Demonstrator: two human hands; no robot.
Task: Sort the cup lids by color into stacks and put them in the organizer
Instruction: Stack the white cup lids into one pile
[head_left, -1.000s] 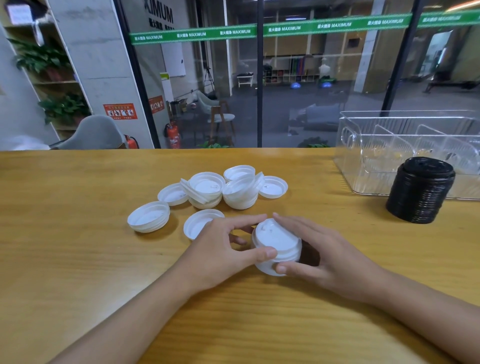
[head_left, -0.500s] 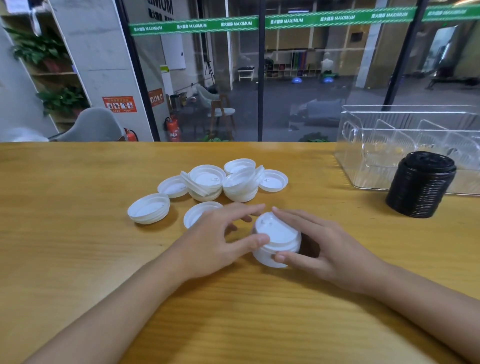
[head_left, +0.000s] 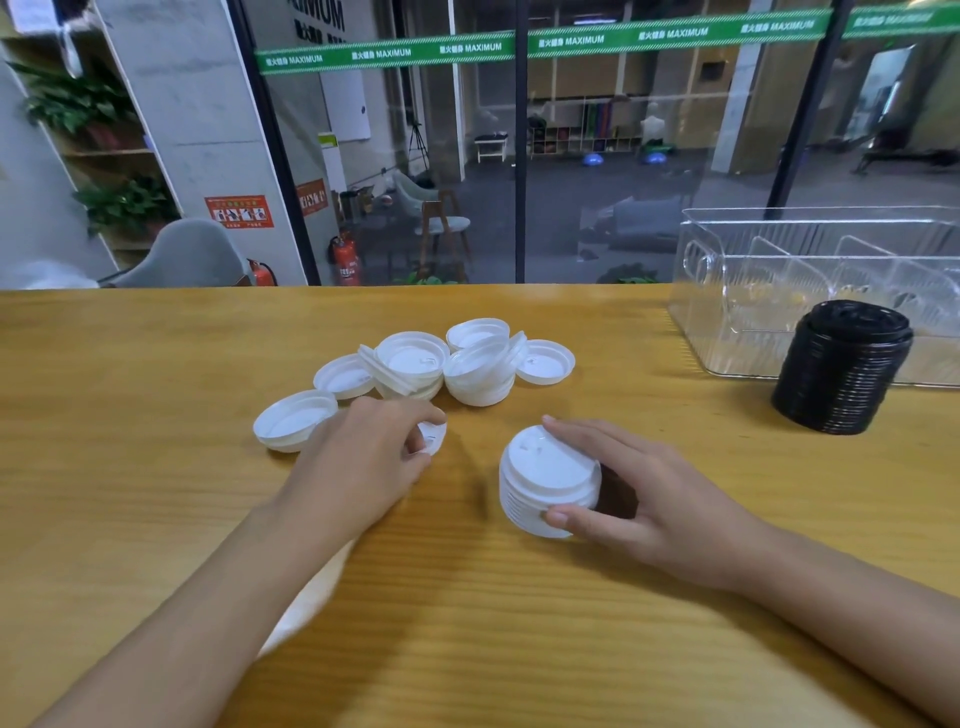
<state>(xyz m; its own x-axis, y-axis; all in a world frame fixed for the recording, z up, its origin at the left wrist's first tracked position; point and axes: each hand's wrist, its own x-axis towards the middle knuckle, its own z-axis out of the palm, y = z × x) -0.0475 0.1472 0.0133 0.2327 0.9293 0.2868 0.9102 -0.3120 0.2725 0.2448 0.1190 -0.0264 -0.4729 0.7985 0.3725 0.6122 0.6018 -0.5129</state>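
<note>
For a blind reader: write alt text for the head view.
The right hand grips a stack of white lids on a table; the left hand pinches a loose white lid. Beyond lie scattered white lids, a black stack and a clear organizer.

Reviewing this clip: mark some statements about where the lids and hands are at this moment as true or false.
1. The black lid stack stands inside the clear organizer. False: it stands on the table, in front of the organizer.
2. The right hand holds the white lid stack, with the thumb on its near side and the fingers on its far side. True.
3. The left hand rests on the black lid stack. False: it grips a single white lid, far from the black stack.
4. Loose white lids lie on the table beyond both hands. True.
</note>
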